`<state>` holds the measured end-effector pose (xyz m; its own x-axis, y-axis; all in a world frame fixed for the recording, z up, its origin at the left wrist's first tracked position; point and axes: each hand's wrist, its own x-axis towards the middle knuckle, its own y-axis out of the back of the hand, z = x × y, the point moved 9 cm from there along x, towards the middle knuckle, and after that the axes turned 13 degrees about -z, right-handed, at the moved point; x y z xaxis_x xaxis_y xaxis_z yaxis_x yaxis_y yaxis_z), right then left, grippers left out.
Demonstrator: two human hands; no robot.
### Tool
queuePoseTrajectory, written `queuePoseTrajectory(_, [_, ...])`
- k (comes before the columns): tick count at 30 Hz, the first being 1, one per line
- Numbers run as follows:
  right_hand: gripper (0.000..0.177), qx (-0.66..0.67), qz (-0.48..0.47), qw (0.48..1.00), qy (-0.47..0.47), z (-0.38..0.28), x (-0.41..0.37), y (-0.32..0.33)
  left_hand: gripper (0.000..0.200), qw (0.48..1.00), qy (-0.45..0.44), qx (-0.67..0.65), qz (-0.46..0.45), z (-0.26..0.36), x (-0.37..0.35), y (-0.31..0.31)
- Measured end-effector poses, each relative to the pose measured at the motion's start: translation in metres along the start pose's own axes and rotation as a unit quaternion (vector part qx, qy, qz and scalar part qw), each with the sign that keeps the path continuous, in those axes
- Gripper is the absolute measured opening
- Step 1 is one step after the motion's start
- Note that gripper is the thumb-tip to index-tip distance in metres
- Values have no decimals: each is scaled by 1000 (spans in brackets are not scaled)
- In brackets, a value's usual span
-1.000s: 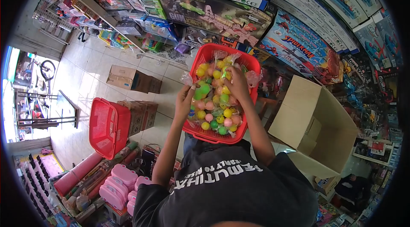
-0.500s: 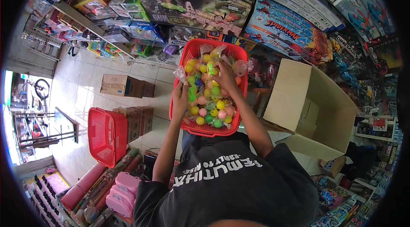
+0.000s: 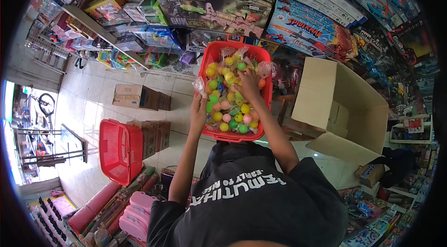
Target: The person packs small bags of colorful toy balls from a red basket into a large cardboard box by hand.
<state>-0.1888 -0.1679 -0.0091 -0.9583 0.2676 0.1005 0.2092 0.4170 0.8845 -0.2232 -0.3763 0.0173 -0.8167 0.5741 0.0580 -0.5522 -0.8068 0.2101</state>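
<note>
A red plastic basket [image 3: 267, 103] in front of my body is filled with small balls [image 3: 226, 117] in yellow, green, pink and orange, many in clear plastic wrapping. My left hand [image 3: 199, 110] is closed at the basket's left rim, its fingertips beside a crumpled piece of clear plastic [image 3: 199, 85]. My right hand [image 3: 249, 86] reaches over the right rim into the upper middle of the balls. Its fingers are bent and slightly apart, touching the wrapped balls, and the tips are partly hidden. A green ball [image 3: 241, 66] lies just beyond them.
A large open cardboard box [image 3: 314, 93] stands on the right. On the left floor are another red basket [image 3: 114, 151] and smaller cardboard boxes [image 3: 128, 96]. Boxed toys [image 3: 214, 16] are stacked ahead. Pink cases [image 3: 137, 214] and rolls [image 3: 93, 207] lie at lower left.
My right hand has shifted slightly right and down; the bright green-yellow item at its fingertips no longer shows there. My left hand stays at the rim. The view has shifted a little.
</note>
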Motion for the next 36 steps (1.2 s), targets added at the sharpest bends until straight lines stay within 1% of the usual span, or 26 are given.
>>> queuePoseTrajectory(1, [46,-2,3,1000,0,-3,-3,2,30,999,33,-23,-14,-4,-5,0])
queuePoseTrajectory(2, [41,0,14,1000,18,-8,-7,5,31,996,66,-47,-27,-7,-10,-2])
queuePoseTrajectory(3, [37,3,24,999,35,-13,-11,7,31,996,63,-49,-27,-5,-14,-1])
queuePoseTrajectory(4, [37,1,26,999,35,-19,-15,12,29,995,60,-71,-23,-3,-18,1])
queuePoseTrajectory(6, [34,66,29,993,93,-35,-27,23,30,994,59,-92,-23,1,-27,4])
queuePoseTrajectory(8, [33,82,25,992,90,-48,-39,35,30,993,48,-111,-12,5,-36,9])
queuePoseTrajectory(9, [32,97,20,991,92,-53,-44,40,28,992,46,-117,-8,-9,-37,11])
queuePoseTrajectory(10, [32,95,24,991,89,-57,-50,44,28,992,43,-118,-13,-10,-39,9])
queuePoseTrajectory(12, [33,237,-37,966,96,-63,-61,38,28,967,72,-243,-8,-22,-44,5])
queuePoseTrajectory(13, [33,235,-33,967,94,-66,-68,41,28,967,70,-244,-12,-17,-45,3])
queuePoseTrajectory(15, [34,277,-55,953,108,-75,-80,40,26,933,122,-338,-12,-20,-51,-5])
queuePoseTrajectory(16, [34,276,-51,954,105,-77,-85,41,26,933,121,-338,-17,-21,-51,-7])
queuePoseTrajectory(18, [33,320,-32,937,138,-85,-95,45,24,916,132,-377,-45,-30,-52,-18])
queuePoseTrajectory(19, [32,351,-44,925,135,-88,-99,47,24,915,132,-377,-53,-34,-53,-20])
queuePoseTrajectory(20, [32,349,-38,927,130,-87,-103,49,23,920,126,-360,-87,-35,-53,-25])
queuePoseTrajectory(21, [32,343,-56,931,116,-85,-107,47,24,924,120,-343,-120,-35,-54,-31])
queuePoseTrajectory(22, [32,337,-73,933,103,-85,-111,47,24,923,119,-344,-128,-34,-55,-37])
queuePoseTrajectory(24, [32,350,-62,930,97,-85,-121,58,29,929,113,-335,-108,-34,-56,-45])
queuePoseTrajectory(25, [32,363,-73,924,92,-86,-125,61,29,928,113,-336,-115,-27,-57,-50])
queuePoseTrajectory(26, [32,377,-83,918,87,-85,-130,62,31,933,105,-314,-138,-16,-58,-57])
queuePoseTrajectory(28, [32,362,-66,925,90,-81,-138,62,34,936,97,-293,-168,-5,-59,-70])
queuePoseTrajectory(30, [30,357,-54,928,92,-80,-146,69,36,934,82,-251,-240,3,-63,-89])
queuePoseTrajectory(31, [30,356,-49,929,89,-76,-150,70,39,898,180,-309,-256,-1,-73,-99])
queuePoseTrajectory(34, [28,352,-29,934,55,-62,-164,77,42,888,188,-301,-294,-9,-76,-115])
queuePoseTrajectory(35, [28,379,-38,924,44,-57,-169,79,42,886,186,-299,-301,-8,-78,-122])
queuePoseTrajectory(36, [29,404,-45,913,33,-52,-175,82,38,902,169,-280,-282,-6,-77,-125])
